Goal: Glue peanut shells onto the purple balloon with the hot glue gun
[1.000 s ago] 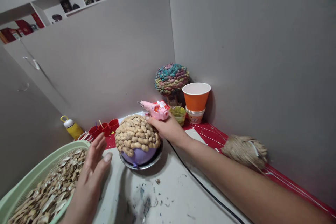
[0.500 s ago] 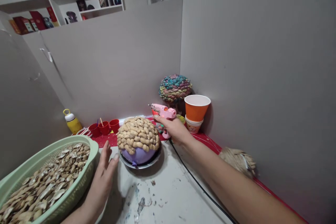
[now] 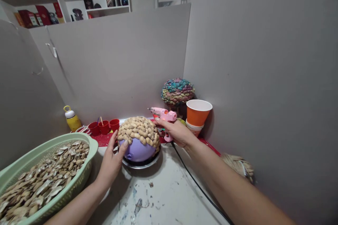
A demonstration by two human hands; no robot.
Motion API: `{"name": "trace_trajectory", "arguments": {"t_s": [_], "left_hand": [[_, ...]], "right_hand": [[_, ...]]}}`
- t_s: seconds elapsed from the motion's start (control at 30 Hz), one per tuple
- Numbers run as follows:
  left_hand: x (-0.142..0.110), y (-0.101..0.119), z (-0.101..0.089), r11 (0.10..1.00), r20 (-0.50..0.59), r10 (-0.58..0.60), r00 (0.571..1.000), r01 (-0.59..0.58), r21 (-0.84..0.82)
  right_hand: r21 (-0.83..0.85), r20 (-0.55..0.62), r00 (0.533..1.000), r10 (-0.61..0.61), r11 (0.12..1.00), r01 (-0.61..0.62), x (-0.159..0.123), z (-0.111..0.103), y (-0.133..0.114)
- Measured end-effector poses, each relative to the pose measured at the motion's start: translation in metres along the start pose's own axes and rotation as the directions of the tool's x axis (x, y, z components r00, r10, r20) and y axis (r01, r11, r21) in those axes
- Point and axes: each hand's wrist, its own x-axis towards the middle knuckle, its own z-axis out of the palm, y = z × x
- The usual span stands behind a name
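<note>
A purple balloon [image 3: 141,151] sits in a shallow metal dish [image 3: 146,165], its upper part covered with peanut shells [image 3: 139,128]. My left hand [image 3: 112,158] rests against the balloon's left side, thumb in front and fingers behind, holding it. In my right hand [image 3: 179,132] is a pink glue gun [image 3: 166,114], its nozzle pointing left above the back right of the shell layer. A black cord [image 3: 194,179] runs from its handle toward me. Left of my left hand stands a green basket [image 3: 92,154] of loose peanut shells [image 3: 52,179].
Behind are red cups [image 3: 104,127], a yellow bottle [image 3: 73,121], a multicoloured shell-covered dome [image 3: 177,92] and an orange paper bucket [image 3: 198,112] stacked on other buckets. A twine bundle [image 3: 239,166] lies at right. Grey partitions [image 3: 118,63] enclose the stained table [image 3: 163,197].
My left hand has moved in and taken hold of the balloon. The balloon has tilted, showing more purple and its knot higher up. My right hand keeps the glue gun nearly in place.
</note>
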Motion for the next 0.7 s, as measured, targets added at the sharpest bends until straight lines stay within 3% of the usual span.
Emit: {"name": "trace_trajectory", "arguments": {"t_s": [0.27, 0.4, 0.7], "left_hand": [[0.003, 0.005, -0.001, 0.995, -0.008, -0.094, 0.995, 0.095, 0.023], [0.002, 0.007, -0.003, 0.996, 0.000, -0.086, 0.996, 0.086, 0.030], [0.004, 0.007, -0.003, 0.993, -0.028, -0.117, 0.993, 0.117, -0.004]], "right_hand": [[0.099, -0.011, 0.996, 0.085, 0.992, -0.083, 0.002, 0.002, 0.004], [0.128, -0.015, 0.994, 0.105, 0.986, -0.103, 0.000, 0.003, 0.003], [0.195, -0.057, 0.996, 0.068, 0.979, -0.055, -0.009, 0.013, -0.006]]}}
